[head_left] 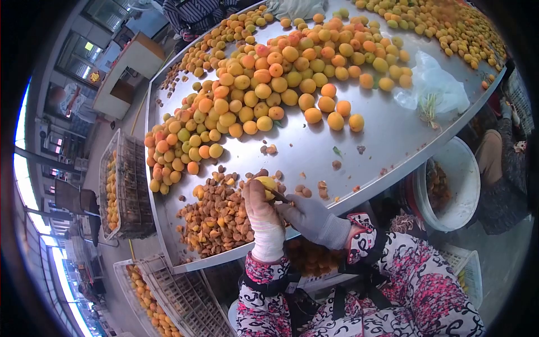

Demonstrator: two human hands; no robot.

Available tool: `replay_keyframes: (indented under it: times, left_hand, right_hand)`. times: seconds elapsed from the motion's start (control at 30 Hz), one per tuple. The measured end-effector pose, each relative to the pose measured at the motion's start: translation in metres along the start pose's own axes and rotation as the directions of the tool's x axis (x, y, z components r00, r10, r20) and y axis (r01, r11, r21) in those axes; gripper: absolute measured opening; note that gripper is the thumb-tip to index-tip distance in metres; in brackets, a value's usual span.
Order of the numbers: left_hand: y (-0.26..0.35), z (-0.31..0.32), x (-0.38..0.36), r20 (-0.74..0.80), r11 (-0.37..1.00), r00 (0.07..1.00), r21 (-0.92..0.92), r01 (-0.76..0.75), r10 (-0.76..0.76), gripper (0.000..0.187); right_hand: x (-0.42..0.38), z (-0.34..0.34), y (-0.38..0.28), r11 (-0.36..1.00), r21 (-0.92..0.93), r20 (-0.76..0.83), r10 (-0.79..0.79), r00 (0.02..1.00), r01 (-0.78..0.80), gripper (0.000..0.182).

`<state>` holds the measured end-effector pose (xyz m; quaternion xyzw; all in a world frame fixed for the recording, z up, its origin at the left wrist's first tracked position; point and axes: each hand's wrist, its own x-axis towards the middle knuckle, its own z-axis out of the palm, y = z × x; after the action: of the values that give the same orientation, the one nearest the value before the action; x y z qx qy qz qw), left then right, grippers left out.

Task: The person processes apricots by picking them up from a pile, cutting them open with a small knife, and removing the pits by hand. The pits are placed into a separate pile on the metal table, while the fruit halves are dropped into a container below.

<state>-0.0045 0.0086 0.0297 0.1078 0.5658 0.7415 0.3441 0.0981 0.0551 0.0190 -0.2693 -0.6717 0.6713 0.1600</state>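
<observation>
Two gloved hands of mine meet at the near edge of the tabletop (393, 140): my left hand (263, 216) is closed around a yellow apricot (267, 184), held just above the edge, and my right hand (311, 219) grips a knife (279, 196) whose tip touches the fruit. Just left of them lies a heap of pits (216, 219), with a big pile of apricots (264, 90) farther back and a white bucket (457, 185) off to my right.

A fruit-processing workshop — a long steel sorting table (393, 135) heaped with apricots (269, 84), a pile of pits (216, 216) near its edge, wire crates (120, 185) of fruit on the left floor, a white bucket (457, 185) at right.
</observation>
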Motion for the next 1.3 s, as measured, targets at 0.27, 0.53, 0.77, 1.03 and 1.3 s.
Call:
replay_keyframes:
  times: [0.27,0.53,0.77,1.03,1.3]
  left_hand:
    - [-0.004,-0.026,0.019,0.011,0.965,0.977,0.154,-0.213,0.214,0.036]
    - [-0.004,0.004,-0.006,0.696,0.19,0.578,0.556,-0.809,0.425,0.061]
    - [-0.006,0.01,-0.013,0.67,0.116,0.548,0.576,-0.809,0.501,0.058]
    - [-0.025,0.065,-0.031,0.324,0.739,0.851,0.428,-0.521,0.413,0.038]
    - [-0.018,0.07,-0.03,0.175,0.936,0.94,-0.152,0.318,-0.291,0.042]
  right_hand:
    - [-0.003,-0.031,-0.031,0.988,-0.109,0.004,0.11,0.994,-0.109,0.033]
    - [0.021,-0.037,-0.011,0.893,0.444,-0.119,0.148,0.982,-0.08,0.045]
    - [0.017,-0.038,-0.019,0.858,0.505,-0.14,0.187,0.972,-0.092,0.042]
    - [0.011,-0.054,-0.03,0.957,0.132,-0.53,-0.151,0.835,0.257,0.019]
    - [0.017,-0.063,-0.021,0.903,-0.263,-0.509,-0.429,0.746,0.34,0.022]
